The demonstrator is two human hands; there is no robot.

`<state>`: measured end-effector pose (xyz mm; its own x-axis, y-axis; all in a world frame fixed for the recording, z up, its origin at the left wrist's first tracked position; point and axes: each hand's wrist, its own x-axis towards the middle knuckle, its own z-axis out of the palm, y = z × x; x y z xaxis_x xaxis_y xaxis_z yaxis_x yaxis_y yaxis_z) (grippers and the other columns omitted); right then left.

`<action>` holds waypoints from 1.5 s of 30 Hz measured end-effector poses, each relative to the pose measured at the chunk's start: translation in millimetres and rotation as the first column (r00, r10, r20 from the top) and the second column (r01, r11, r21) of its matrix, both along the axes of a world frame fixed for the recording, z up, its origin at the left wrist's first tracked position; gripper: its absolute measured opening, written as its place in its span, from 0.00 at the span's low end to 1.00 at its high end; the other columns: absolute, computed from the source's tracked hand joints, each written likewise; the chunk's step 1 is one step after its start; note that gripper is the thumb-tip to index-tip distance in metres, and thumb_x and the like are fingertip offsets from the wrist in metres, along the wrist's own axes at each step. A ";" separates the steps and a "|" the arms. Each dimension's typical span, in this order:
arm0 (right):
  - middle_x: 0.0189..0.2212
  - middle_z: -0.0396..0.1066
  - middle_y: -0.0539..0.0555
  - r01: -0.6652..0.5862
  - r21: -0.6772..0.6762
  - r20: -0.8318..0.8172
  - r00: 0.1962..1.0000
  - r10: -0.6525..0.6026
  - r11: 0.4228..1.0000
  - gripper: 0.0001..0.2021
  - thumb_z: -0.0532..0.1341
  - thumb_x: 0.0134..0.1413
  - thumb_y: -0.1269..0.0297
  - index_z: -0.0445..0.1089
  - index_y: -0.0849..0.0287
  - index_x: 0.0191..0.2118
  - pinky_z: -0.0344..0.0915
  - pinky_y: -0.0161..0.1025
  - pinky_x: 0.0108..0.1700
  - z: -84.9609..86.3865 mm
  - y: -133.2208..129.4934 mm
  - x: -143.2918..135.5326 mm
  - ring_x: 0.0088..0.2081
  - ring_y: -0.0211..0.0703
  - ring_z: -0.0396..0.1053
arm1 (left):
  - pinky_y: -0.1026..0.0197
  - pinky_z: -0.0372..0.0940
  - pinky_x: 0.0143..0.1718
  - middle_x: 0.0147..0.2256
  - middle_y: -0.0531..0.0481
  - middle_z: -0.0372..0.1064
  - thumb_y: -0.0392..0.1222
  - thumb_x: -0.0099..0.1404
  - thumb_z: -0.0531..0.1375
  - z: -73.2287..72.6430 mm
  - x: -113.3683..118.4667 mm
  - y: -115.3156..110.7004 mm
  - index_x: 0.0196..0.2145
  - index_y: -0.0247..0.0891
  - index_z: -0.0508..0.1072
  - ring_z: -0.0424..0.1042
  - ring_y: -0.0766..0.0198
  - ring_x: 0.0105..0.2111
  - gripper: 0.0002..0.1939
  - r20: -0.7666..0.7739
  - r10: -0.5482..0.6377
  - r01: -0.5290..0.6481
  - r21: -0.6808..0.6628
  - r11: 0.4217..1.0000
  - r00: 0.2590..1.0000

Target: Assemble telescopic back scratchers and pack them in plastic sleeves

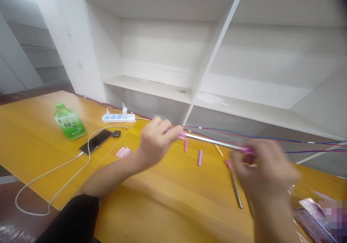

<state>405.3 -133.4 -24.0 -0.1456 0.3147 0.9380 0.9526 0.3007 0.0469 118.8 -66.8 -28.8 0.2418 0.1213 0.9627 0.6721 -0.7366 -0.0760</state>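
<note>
A thin silvery rod [213,140] with pink ends is stretched between my two hands above the wooden table. My left hand [158,140] is closed round its left pink end. At the other end, my right hand [267,167], blurred by motion, is wrapped round a pink part. Below the rod lie a pink stick [185,145], a purple stick [200,158] and a yellow stick [218,150]. Beside my right hand, a second metal rod [236,187] with a pink claw-like tip rests on the table.
A green bottle [69,123], a phone [96,141] with a white cable, a dark fob [116,133], small pink cards [123,152] and a power strip [118,118] are at the left. Plastic packages [314,219] lie at lower right. White shelves [151,87] stand behind.
</note>
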 end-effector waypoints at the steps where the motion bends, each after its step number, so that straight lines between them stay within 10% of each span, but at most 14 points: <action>1: 0.30 0.68 0.52 -0.009 0.034 -0.052 0.999 0.011 0.999 0.07 0.64 0.61 0.71 0.66 0.57 0.33 0.56 0.35 0.29 -9.8 2.5 -13.5 0.28 0.36 0.62 | 0.57 0.52 0.31 0.24 0.51 0.64 0.44 0.72 0.65 -6.8 10.5 -3.6 0.34 0.43 0.76 0.55 0.61 0.29 0.07 -0.008 -0.002 0.002 -0.024 1.000 1.000; 6: 0.28 0.64 0.47 -0.106 -0.055 0.026 0.994 0.108 0.993 0.09 0.63 0.61 0.76 0.63 0.58 0.34 0.57 0.32 0.30 -34.6 8.3 -38.9 0.25 0.32 0.59 | 0.58 0.54 0.31 0.25 0.51 0.66 0.44 0.71 0.66 -15.2 15.9 -3.3 0.36 0.42 0.78 0.55 0.62 0.30 0.06 -0.101 -0.047 0.041 -0.055 0.998 0.994; 29: 0.28 0.63 0.49 0.066 -0.031 0.014 0.998 -0.065 0.997 0.07 0.63 0.61 0.72 0.64 0.59 0.34 0.55 0.36 0.33 -28.8 -22.8 -58.5 0.30 0.37 0.60 | 0.60 0.49 0.33 0.25 0.53 0.63 0.43 0.74 0.64 -23.4 27.3 -25.1 0.36 0.43 0.79 0.54 0.64 0.30 0.07 -0.060 -0.047 0.038 -0.143 0.989 0.997; 38: 0.28 0.62 0.49 -0.047 -0.092 0.052 0.997 0.052 0.995 0.07 0.60 0.67 0.71 0.62 0.59 0.36 0.53 0.35 0.32 -27.9 -16.2 -56.2 0.28 0.36 0.58 | 0.61 0.51 0.34 0.27 0.52 0.66 0.46 0.74 0.63 -12.8 12.4 -12.4 0.39 0.41 0.79 0.56 0.64 0.31 0.09 -0.156 -0.104 0.081 -0.146 0.986 0.982; 45: 0.32 0.62 0.52 0.060 -0.477 0.259 0.963 0.075 0.877 0.07 0.51 0.68 0.74 0.62 0.58 0.39 0.45 0.36 0.30 -43.3 -8.3 -35.4 0.28 0.39 0.57 | 0.59 0.49 0.34 0.28 0.52 0.66 0.47 0.75 0.62 -13.5 9.9 -6.0 0.38 0.41 0.78 0.56 0.63 0.32 0.10 -0.259 -0.041 0.017 -0.096 0.995 0.965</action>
<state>370.0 -141.7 -67.3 -0.3679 0.7105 0.5999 0.9229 0.3576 0.1425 128.7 -72.9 -42.3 0.4872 0.1954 0.8512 0.6161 -0.7676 -0.1764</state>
